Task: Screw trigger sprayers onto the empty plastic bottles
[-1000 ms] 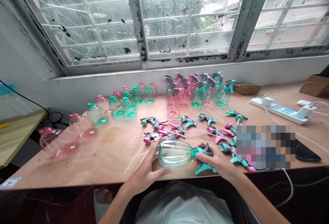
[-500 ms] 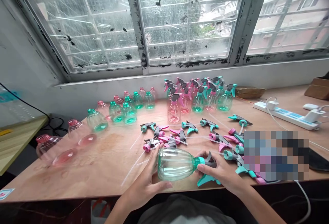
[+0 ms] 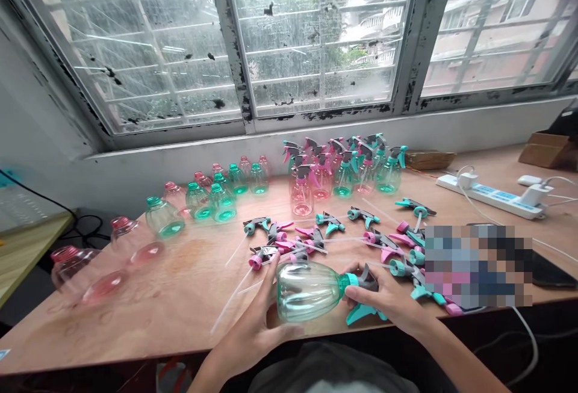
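Note:
A clear green spray bottle [image 3: 307,292] lies on its side just above the table's front edge, its base to the left and its neck to the right. My left hand [image 3: 258,325] is wrapped around the base end, thumb below. A spray head [image 3: 366,312] with a turquoise collar and trigger and a grey body sits on the bottle's neck. The fingers of my right hand [image 3: 389,298] are closed on that head at the collar, partly hiding it. Right behind the bottle lie loose pink-and-grey spray heads [image 3: 311,240] with clear dip tubes.
Open pink bottles [image 3: 135,247] and green bottles [image 3: 165,219] stand along the left and back. Bottles with heads fitted [image 3: 343,179] cluster by the wall. Turquoise spray heads [image 3: 409,272], a white power strip [image 3: 492,195] and a dark phone [image 3: 553,269] lie on the right.
The camera view has shifted slightly, so the table items appear a little further left. Both hands keep hold of the bottle and its spray head, with barely any visible movement.

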Demonstrator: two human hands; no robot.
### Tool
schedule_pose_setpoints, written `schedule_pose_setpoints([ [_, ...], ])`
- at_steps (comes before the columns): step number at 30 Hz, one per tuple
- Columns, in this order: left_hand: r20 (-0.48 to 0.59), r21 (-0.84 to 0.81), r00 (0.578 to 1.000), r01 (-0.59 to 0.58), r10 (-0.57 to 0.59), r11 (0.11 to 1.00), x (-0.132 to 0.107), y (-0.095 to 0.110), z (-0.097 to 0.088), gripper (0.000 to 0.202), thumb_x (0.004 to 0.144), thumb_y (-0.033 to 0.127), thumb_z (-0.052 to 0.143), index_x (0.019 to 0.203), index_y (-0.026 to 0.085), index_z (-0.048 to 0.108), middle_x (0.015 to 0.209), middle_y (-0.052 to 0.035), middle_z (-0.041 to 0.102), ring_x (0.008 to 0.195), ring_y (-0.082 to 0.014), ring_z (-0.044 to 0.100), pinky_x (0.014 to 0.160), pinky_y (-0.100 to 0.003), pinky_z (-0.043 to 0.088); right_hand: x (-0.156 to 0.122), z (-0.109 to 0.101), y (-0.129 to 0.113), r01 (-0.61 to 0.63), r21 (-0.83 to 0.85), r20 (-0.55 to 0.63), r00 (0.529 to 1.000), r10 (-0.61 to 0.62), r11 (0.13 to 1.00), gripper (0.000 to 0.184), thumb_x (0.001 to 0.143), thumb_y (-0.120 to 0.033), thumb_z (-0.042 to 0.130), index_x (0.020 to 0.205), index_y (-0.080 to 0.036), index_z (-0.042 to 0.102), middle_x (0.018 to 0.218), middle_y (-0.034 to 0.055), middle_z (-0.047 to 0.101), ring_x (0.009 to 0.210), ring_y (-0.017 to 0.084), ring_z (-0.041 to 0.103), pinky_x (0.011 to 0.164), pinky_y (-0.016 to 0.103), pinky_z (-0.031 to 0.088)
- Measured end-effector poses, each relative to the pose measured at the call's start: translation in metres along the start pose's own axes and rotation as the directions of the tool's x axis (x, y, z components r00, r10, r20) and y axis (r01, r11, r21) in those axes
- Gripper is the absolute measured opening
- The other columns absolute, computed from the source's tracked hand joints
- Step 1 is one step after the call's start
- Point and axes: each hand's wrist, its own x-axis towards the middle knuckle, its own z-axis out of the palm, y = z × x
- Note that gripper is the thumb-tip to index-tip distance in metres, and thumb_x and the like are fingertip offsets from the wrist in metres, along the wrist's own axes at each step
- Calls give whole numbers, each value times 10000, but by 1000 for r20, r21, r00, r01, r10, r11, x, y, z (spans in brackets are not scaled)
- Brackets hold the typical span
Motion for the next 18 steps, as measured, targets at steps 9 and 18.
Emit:
schedule_pose_setpoints([
  [9,20,-26,999,-26,27,999,-2,0,-1,1028,919,271,680,1664,330,-26,1766,-31,80,1620,-304,78,1290,-480,232,0,-1,-1,1,9,12,1000,-1,1000,396,842,-476,833,1032,-190,636,721,9,778,698,212,721,667,315,565],
  [18,17,116,999,44,-46,992,-2,1,-4,1102,865,351,751,1673,238,10,1764,-110,54,1625,-316,24,1304,-530,106,-1,2,-4,17,-24,5,1000,-17,1000,382,834,-477,833,997,-191,639,698,2,757,679,213,710,655,315,546],
])
